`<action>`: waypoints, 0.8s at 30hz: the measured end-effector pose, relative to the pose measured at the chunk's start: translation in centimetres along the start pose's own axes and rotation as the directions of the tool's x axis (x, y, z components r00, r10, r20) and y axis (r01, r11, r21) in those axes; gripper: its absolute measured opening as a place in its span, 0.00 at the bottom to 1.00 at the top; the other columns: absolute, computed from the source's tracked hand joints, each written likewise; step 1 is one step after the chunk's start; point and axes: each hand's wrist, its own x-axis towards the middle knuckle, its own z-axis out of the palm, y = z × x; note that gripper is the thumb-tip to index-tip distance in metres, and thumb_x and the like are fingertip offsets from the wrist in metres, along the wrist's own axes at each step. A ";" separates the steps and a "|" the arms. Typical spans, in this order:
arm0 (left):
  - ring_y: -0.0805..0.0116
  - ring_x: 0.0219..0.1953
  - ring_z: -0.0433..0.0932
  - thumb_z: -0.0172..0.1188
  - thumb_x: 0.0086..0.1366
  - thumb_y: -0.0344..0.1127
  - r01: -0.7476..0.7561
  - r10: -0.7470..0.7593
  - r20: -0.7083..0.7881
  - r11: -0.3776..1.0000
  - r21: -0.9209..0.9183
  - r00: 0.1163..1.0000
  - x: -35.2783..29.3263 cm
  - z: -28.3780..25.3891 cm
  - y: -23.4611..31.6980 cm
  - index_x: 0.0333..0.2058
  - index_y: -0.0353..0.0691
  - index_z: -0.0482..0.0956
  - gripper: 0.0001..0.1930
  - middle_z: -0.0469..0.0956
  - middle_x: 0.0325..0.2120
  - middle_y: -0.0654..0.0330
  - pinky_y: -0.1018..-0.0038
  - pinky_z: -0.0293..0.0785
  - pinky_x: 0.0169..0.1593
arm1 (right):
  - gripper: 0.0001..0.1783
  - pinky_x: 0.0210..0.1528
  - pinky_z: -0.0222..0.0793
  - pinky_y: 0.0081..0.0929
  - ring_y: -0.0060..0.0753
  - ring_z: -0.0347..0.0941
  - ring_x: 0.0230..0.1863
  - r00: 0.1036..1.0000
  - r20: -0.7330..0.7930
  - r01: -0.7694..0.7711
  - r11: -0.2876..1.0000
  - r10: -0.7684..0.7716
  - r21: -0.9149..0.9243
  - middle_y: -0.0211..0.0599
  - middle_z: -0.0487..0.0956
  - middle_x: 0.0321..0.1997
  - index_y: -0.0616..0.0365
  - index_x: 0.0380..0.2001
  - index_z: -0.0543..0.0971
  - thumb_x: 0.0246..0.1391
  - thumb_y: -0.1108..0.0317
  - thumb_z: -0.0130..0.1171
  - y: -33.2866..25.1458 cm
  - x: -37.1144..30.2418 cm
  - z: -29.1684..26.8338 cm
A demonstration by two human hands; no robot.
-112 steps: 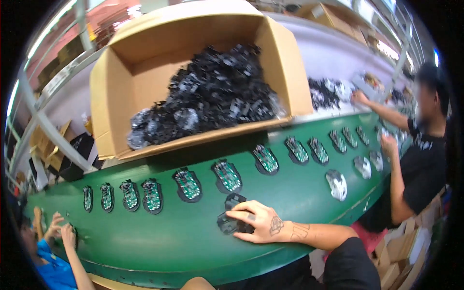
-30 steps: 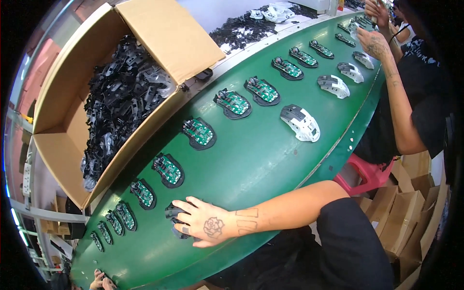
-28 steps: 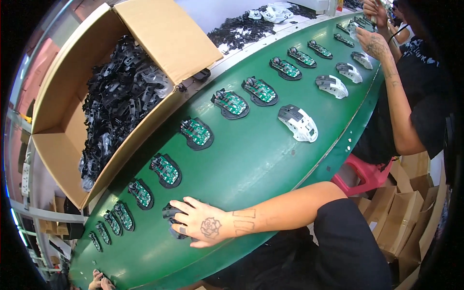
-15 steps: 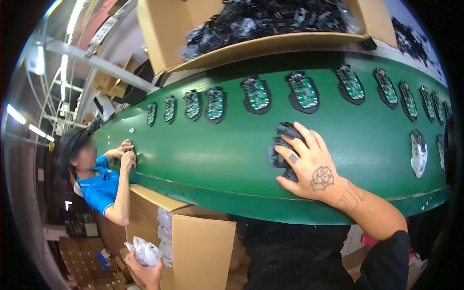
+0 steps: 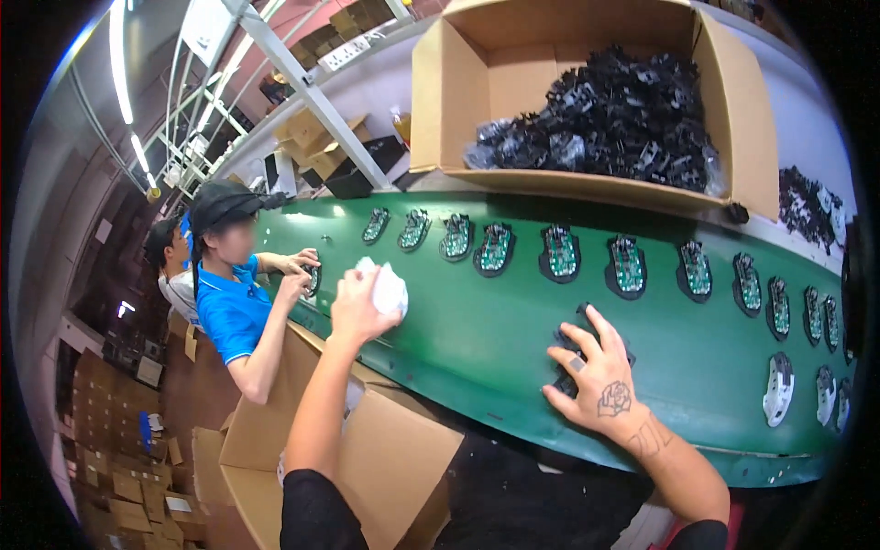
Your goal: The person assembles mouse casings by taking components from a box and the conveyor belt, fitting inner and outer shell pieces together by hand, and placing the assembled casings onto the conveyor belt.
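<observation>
Though indistinct, parts under right hand

Grn table, PCB-topped blk bases in row, wht/blk shells at R; blk part in front

The right hand covers most of a black plastic part; only its edges show between the fingers, and whether they grip it cannot be told. The left hand hides 1 side of a white bundle, too bright and blurred to identify. The forearm and a flap hide most of the contents of the lower cardboard box. A co-worker's hands partly hide a small dark thing. The top edge cuts the upper cardboard box; the lower edge cuts both black sleeves.
</observation>
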 end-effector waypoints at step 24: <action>0.44 0.60 0.67 0.72 0.50 0.49 -0.005 -0.119 -0.436 0.962 -0.273 0.892 5.0 3.6 1.7 0.52 0.33 0.75 0.35 0.76 0.50 0.45 0.54 0.62 0.62 | 0.47 0.60 0.66 0.46 0.59 0.65 0.62 0.998 0.041 -0.049 0.999 0.050 -0.017 0.62 0.54 0.72 0.50 0.63 0.67 0.35 0.68 0.75 1.9 0.9 -0.4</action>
